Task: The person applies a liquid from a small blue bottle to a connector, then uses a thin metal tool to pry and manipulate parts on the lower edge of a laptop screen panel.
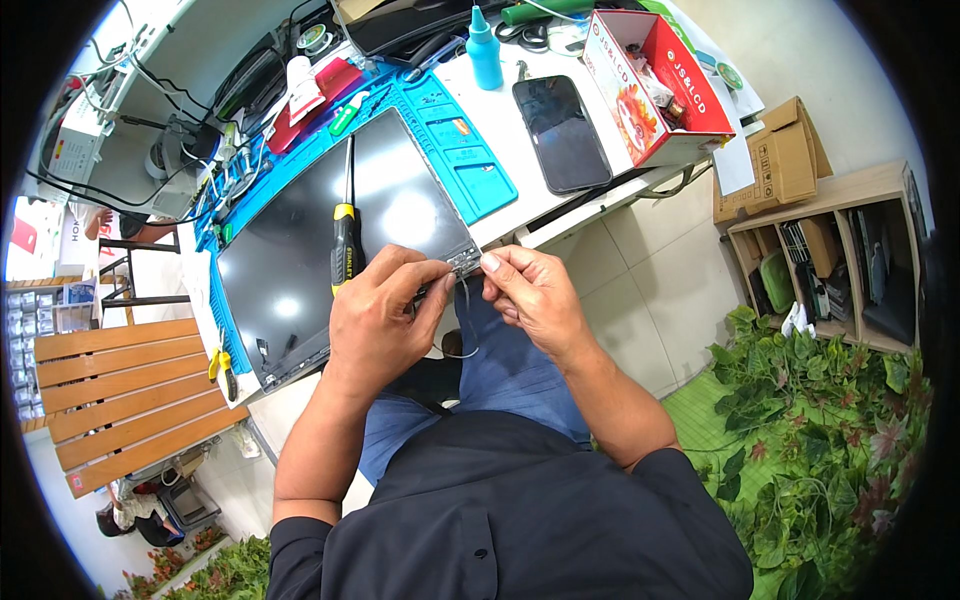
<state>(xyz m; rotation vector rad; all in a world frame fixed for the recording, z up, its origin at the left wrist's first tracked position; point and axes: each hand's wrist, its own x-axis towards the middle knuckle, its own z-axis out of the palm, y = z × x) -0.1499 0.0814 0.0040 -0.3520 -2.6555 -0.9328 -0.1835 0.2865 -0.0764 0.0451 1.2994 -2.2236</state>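
A dark, glossy laptop screen panel (290,245) lies at a slant on the table, its near right corner toward me. At that corner sits a small metal hinge (464,262), and a thin pale cable (469,325) loops down over my lap. My left hand (380,310) is closed in a pinch beside the hinge; its fingers hide what they grip. Opposite it, my right hand (535,298) pinches thumb to forefinger at the panel's corner, and anything between the tips is too small to name. On the panel rests a yellow-and-black screwdriver (344,250), just beyond my left hand.
Under the panel spreads a blue repair mat (470,180). A black phone (562,135), a blue squeeze bottle (484,55) and a red-and-white box (650,95) stand to the right. Yellow-handled pliers (222,368) lie at the left edge. A wooden shelf (830,240) is farther right.
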